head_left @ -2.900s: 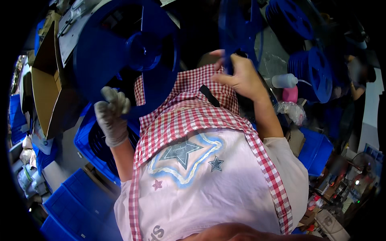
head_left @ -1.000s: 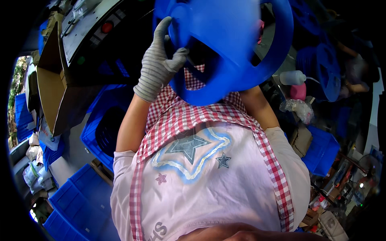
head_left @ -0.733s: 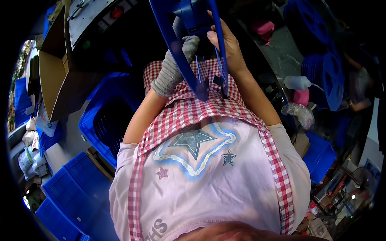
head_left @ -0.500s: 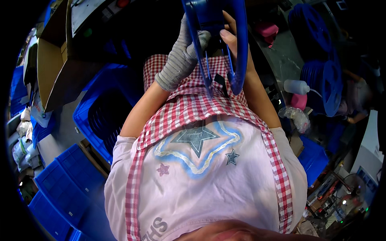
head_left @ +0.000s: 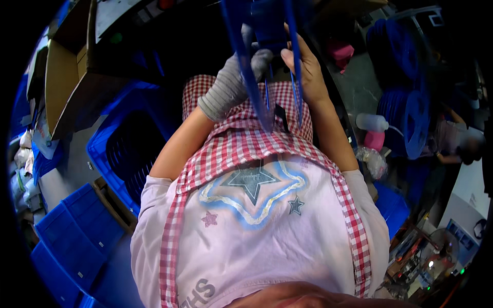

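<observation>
A blue plastic reel is held on edge at the top of the view, in front of my lap. Its two round flanges stand upright with a hub between them. My left hand, in a grey knitted glove, is closed on it, with the thumb tucked in between the flanges. Bare, my right hand grips the reel from the right, its thumb showing inside the right flange. The other fingers of both hands are partly hidden, and the upper part of the reel lies beyond the view.
Blue crates stand at the left, one holding dark discs, near an open cardboard box. Stacked blue reels lie at the right beside a white squeeze bottle and a pink item. Another person is at far right.
The reel has turned, so its right flange now looks narrower and nearly edge-on. Both hands have shifted slightly toward me and keep hold of it.
</observation>
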`<state>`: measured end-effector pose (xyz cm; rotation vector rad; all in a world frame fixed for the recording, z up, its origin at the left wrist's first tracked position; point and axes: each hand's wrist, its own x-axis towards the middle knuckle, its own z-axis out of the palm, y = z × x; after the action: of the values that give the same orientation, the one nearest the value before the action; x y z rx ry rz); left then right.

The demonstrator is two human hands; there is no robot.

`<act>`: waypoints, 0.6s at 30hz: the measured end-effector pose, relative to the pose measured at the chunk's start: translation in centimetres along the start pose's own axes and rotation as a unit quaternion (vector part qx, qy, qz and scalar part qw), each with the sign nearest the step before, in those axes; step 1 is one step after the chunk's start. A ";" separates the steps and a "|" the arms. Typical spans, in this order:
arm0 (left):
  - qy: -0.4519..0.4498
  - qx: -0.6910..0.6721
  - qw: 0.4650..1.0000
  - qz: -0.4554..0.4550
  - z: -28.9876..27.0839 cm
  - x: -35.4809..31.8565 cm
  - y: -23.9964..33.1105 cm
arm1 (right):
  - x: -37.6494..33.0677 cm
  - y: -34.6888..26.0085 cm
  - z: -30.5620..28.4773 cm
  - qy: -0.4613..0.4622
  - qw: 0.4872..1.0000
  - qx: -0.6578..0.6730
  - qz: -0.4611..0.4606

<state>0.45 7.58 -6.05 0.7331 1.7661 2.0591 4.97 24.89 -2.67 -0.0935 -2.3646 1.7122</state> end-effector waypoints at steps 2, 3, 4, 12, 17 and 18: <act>0.021 -0.021 0.999 0.040 -0.2 -0.2 1.5 | 1.0 -1.8 -1.0 -0.040 0.993 -0.097 -0.043; 0.032 -0.029 0.999 0.027 -0.6 0.3 2.9 | 1.6 -3.1 -1.4 -0.060 0.985 -0.151 -0.053; 0.039 -0.040 0.998 0.011 -0.9 0.8 4.2 | 2.2 -4.5 -1.7 -0.090 0.975 -0.196 -0.053; -0.011 -0.256 0.963 0.084 -13.2 7.3 1.6 | 17.2 -8.1 2.9 -0.192 0.909 -0.341 -0.142; 0.066 -0.262 0.955 0.122 -28.6 12.6 1.7 | 28.3 -13.8 8.3 -0.241 0.885 -0.358 -0.172; 0.125 -0.146 0.970 0.149 -30.6 13.8 2.3 | 31.3 -12.9 9.1 -0.219 0.881 -0.342 -0.242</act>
<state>-28.21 -9.91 -4.48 0.7089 1.4910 2.6426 -26.42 17.88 11.21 0.7805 -2.8618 0.6647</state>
